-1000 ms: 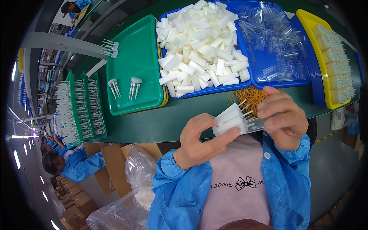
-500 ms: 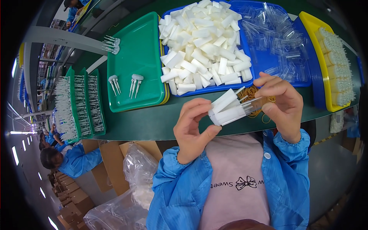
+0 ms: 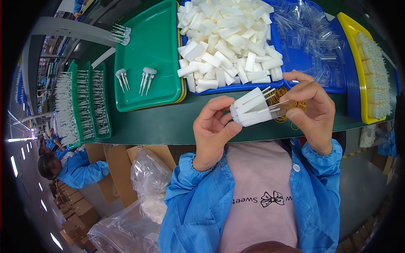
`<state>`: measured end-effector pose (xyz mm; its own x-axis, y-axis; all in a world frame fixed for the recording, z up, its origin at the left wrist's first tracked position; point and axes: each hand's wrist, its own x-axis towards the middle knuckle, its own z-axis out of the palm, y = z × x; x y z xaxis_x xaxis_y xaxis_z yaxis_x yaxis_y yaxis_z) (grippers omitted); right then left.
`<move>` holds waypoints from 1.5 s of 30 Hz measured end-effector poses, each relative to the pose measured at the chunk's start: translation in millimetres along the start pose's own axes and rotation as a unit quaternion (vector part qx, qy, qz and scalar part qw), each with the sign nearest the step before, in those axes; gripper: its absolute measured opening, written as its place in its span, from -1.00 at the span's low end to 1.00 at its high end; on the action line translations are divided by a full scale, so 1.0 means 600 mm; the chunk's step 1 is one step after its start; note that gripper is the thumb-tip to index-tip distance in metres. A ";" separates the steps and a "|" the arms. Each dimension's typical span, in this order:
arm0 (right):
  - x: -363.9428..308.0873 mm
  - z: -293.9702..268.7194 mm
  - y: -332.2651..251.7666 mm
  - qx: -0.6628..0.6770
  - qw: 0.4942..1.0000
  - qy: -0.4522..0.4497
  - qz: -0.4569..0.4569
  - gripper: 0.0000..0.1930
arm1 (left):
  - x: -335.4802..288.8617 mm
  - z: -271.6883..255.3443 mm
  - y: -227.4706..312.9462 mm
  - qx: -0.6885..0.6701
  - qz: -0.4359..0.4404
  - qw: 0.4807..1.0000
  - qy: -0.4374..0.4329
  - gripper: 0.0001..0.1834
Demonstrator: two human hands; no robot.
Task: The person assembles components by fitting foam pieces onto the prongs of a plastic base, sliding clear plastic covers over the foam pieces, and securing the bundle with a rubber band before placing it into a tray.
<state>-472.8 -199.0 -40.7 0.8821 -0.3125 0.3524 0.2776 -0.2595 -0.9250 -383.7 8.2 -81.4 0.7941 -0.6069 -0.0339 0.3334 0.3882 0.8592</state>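
Note:
My left hand point(image 3: 213, 128) grips the base of a small bundle of white plastic sticks point(image 3: 251, 109), held level over the table's near edge. My right hand point(image 3: 310, 107) pinches the thin pins and a clear sleeve point(image 3: 276, 110) at the bundle's other end. A pile of yellow rubber bands point(image 3: 282, 98) lies on the dark green table point(image 3: 168, 124) just behind my hands. Beyond them a blue tray point(image 3: 236, 87) is heaped with loose white sticks point(image 3: 228, 40).
A second blue tray of clear sleeves point(image 3: 312, 38) and a yellow tray of finished pieces point(image 3: 371, 63) sit to the right. A green tray point(image 3: 158, 55) with two small bundles lies at left, beside green racks point(image 3: 82, 105). Seated workers in blue point(image 3: 67, 168), boxes and plastic bags point(image 3: 143, 198) are lower left.
Both hands have lifted the bundle slightly up and away from my chest. My right hand's fingers have shifted along the pins to the bundle's tip.

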 end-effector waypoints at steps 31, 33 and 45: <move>0.036 -0.024 0.012 -0.168 0.986 -0.011 -0.018 -0.74 | 0.005 -0.003 -0.007 -0.052 -0.042 0.998 0.015 -0.34; 0.048 -0.060 0.034 -0.248 0.968 0.020 -0.016 -0.74 | 0.007 -0.010 -0.011 -0.045 -0.045 0.998 0.017 -0.34; 0.063 -0.115 0.144 -0.533 0.844 -0.056 -0.019 -0.71 | 0.006 -0.014 -0.012 -0.026 -0.038 0.999 0.003 -0.40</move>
<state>-441.8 -296.3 -97.7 0.9276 -0.2121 0.3075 -0.1409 -0.9610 -0.2378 -378.8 9.1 -92.2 0.7687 -0.6315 -0.1020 0.4190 0.3765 0.8263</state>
